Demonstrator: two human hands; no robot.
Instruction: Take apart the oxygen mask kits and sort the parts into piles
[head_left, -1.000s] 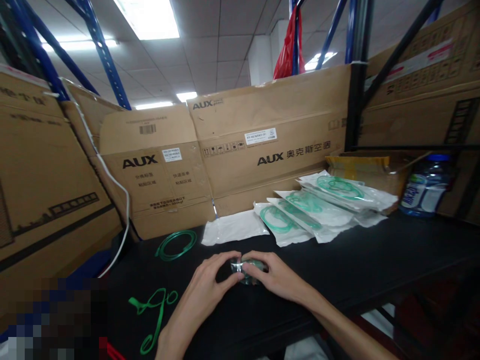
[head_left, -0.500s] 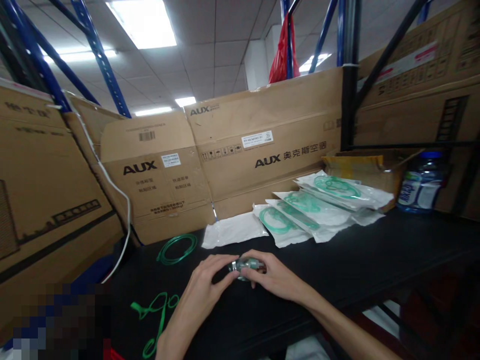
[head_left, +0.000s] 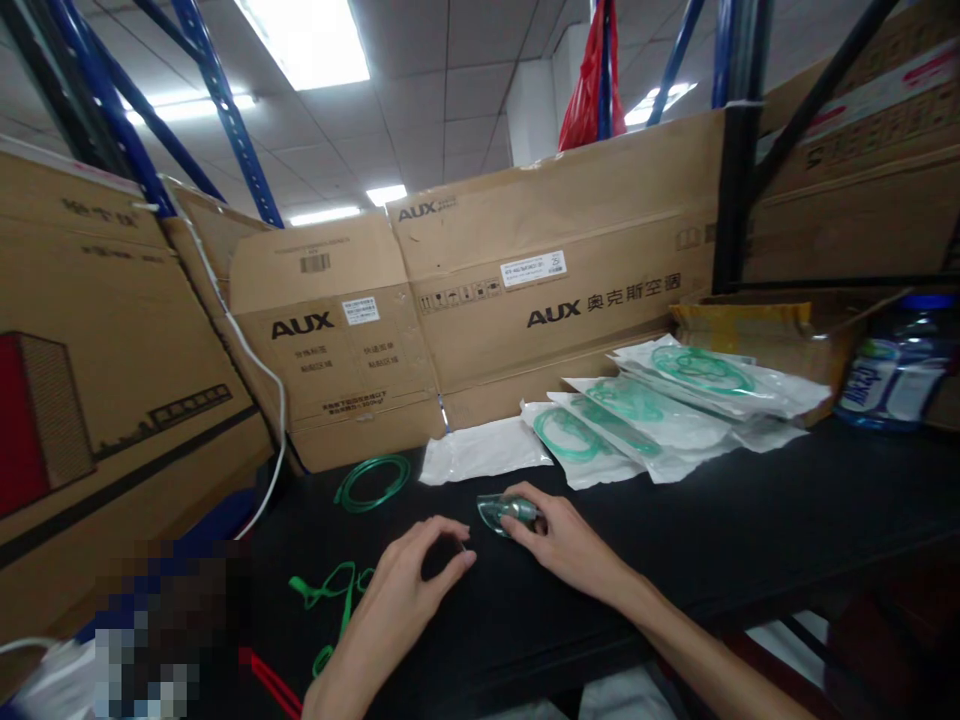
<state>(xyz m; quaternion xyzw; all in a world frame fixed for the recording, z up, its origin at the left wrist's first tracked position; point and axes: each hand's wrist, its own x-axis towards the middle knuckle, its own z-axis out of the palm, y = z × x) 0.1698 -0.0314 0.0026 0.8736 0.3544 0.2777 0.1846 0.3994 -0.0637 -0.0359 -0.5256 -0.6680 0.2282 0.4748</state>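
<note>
Gripping a small clear-green plastic piece point(head_left: 507, 512) under the fingertips of our right hand point(head_left: 561, 548), we have it low on the black table point(head_left: 750, 520), at the far tip of that hand. Our left hand point(head_left: 411, 578) lies just beside it, apart from the piece, fingers curled and thumb close to forefinger; we cannot tell whether anything tiny sits between them. A coil of green tubing point(head_left: 373, 482) lies beyond the left hand, a green strap point(head_left: 330, 592) to its left. White bags point(head_left: 660, 425) holding green tubing fan out behind the piece, against the cardboard boxes point(head_left: 540, 280).
</note>
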